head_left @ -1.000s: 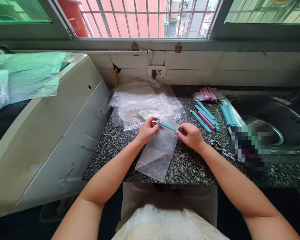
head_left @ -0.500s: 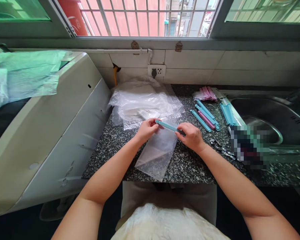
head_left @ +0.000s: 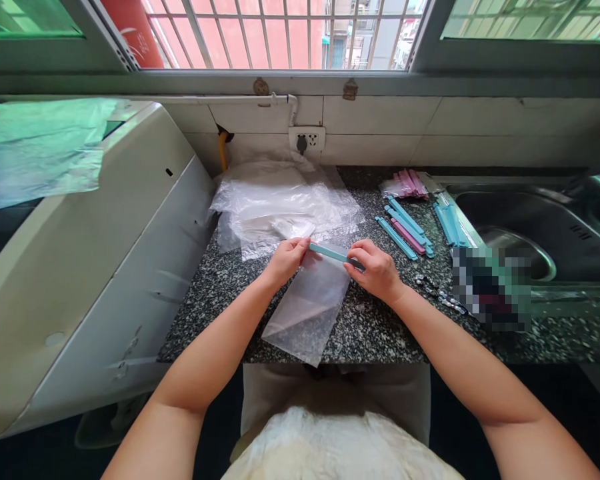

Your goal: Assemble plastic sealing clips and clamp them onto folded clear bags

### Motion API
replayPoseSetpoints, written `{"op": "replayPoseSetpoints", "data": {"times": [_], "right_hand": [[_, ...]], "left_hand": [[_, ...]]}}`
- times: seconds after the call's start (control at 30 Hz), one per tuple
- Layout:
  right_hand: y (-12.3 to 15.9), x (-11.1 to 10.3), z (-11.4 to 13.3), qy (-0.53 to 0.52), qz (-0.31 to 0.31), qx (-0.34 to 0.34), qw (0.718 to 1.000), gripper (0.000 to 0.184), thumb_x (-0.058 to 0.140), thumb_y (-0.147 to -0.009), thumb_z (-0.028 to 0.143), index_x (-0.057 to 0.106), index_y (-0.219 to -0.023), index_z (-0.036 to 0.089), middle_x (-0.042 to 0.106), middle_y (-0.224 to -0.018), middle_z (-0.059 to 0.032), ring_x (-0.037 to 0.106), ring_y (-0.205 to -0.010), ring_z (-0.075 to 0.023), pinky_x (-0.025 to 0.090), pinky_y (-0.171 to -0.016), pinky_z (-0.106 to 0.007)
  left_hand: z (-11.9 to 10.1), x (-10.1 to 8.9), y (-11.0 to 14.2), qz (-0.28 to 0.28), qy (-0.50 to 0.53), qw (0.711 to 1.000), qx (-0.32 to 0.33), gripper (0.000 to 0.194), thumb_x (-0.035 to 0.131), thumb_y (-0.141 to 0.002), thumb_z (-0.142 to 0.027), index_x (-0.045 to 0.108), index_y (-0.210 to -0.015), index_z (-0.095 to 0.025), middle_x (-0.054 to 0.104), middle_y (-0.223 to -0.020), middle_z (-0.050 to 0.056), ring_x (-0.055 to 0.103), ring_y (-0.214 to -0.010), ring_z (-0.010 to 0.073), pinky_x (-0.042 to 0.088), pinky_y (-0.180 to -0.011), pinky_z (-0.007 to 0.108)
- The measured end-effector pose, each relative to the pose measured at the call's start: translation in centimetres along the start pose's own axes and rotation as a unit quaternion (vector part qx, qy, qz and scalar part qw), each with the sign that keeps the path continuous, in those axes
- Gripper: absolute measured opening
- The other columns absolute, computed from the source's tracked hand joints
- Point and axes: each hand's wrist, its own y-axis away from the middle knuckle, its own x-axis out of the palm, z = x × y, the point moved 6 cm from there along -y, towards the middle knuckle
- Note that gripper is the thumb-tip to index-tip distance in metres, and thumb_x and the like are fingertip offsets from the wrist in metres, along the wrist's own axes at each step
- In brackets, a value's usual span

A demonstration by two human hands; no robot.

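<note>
Right grip on turquoise clip

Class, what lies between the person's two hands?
The head view shows a blue strip spanning from the left hand to the right hand, plus the far end of a clear bag.

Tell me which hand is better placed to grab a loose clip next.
Probably the right hand: the loose clips lie on its side. The left hand is farther off; both hold the blue clip.
</note>
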Motion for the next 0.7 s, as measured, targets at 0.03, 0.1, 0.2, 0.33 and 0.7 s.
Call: {"op": "replayPoseSetpoints", "data": {"times": [0.03,0.1,0.2,0.33,0.7], "right_hand": [[0.0,0.0,0.0,0.0,0.001,0.0,1.0,0.004,0.055,-0.082,0.025,0.058,-0.083,0.022,0.06,-0.089,-0.0049,0.058,-0.079,-0.0171,0.048,-0.068,-0.029],[0.0,-0.1,0.2,0.005,0.002,-0.002,1.0,0.005,0.055,-0.082,0.025,0.059,-0.084,0.022,0.059,-0.086,-0.0048,0.057,-0.079,-0.0175,0.047,-0.07,-0.03],[-0.1,-0.1,0.6,0.029,0.003,-0.014,0.999,0.01,0.053,-0.083,0.027,0.061,-0.084,0.021,0.059,-0.08,-0.0056,0.054,-0.078,-0.0189,0.046,-0.07,-0.031],[-0.1,-0.1,1.3,0.058,0.008,-0.033,0.998,0.018,0.049,-0.086,0.031,0.062,-0.08,0.02,0.058,-0.076,-0.0065,0.052,-0.075,-0.0193,0.043,-0.068,-0.031],[0.0,-0.3,1.9,0.105,0.002,-0.05,0.993,0.029,0.046,-0.088,0.04,0.06,-0.071,0.021,0.058,-0.068,-0.0049,0.05,-0.065,-0.0165,0.034,-0.06,-0.03]], "left_hand": [[0.0,-0.1,0.0,-0.006,-0.014,1.0,0.006,0.042,0.059,-0.069,-0.054,0.06,-0.059,-0.014,0.061,-0.047,0.002,0.043,-0.04,0.0087,0.03,-0.041,0.021],[-0.1,-0.3,0.0,-0.016,-0.033,0.999,0.016,0.04,0.058,-0.071,-0.052,0.06,-0.057,-0.014,0.058,-0.043,0.001,0.039,-0.037,0.0079,0.028,-0.04,0.02],[-0.4,0.1,0.3,-0.011,-0.039,0.999,0.019,0.04,0.056,-0.075,-0.049,0.06,-0.058,-0.014,0.057,-0.043,0.002,0.043,-0.038,0.0089,0.03,-0.041,0.021],[-0.9,0.8,0.9,0.008,-0.028,0.999,0.016,0.039,0.055,-0.077,-0.049,0.058,-0.06,-0.014,0.06,-0.046,0.003,0.05,-0.04,0.0112,0.037,-0.043,0.022],[-1.1,1.2,1.2,0.01,-0.027,0.999,0.036,0.047,0.055,-0.074,-0.059,0.052,-0.057,-0.016,0.059,-0.045,0.002,0.046,-0.035,0.0088,0.035,-0.038,0.021]]}}
